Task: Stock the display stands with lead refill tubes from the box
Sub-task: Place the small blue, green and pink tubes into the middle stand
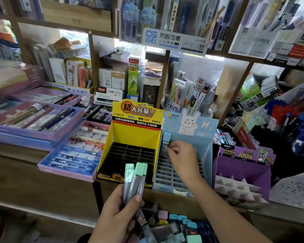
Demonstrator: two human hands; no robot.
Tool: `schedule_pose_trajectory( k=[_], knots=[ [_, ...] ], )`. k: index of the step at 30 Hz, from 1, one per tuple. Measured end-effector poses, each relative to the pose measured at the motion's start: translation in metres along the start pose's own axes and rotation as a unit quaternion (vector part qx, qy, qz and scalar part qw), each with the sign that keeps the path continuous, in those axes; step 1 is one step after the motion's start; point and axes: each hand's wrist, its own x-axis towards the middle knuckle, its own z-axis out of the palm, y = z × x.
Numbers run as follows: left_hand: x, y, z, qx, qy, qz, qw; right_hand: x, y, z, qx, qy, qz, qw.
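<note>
Wooden shop shelving [102,34], crowded with packaged pens, backs a brown wooden tabletop [25,165]. On it stands a pale-blue cardboard display stand with a rabbit header [205,130]. Just beside its left flank is a yellow cardboard display stand with a black slotted insert [135,134]. Below and nearer than the blue stand lies the box's supply of pastel-capped tubes [181,225]. The right hand [182,151] pinches one blue-capped clear lead refill tube [166,139] upright at the blue stand's rear-left slot. The left hand [116,213], left of the blue stand's front, grips a bundle of mint-capped tubes [135,174]. Nearly every visible slot is unfilled, so stocking appears barely begun.
</note>
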Motion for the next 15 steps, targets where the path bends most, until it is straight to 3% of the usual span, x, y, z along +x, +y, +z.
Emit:
schedule_pose_trajectory(
  k=[7,10,15],
  knots=[
    [-0.002,0.003,0.001,-0.011,0.0,-0.005,1.0,-0.01,-0.003,-0.013,0.029,0.008,0.04,0.999],
    [-0.003,0.004,0.002,-0.02,-0.01,-0.01,1.0,-0.027,-0.011,-0.026,0.091,0.007,0.039,0.995],
    [-0.004,0.007,0.004,-0.028,-0.043,-0.007,0.999,-0.055,-0.026,-0.038,0.245,-0.21,0.07,0.944]
  ],
)
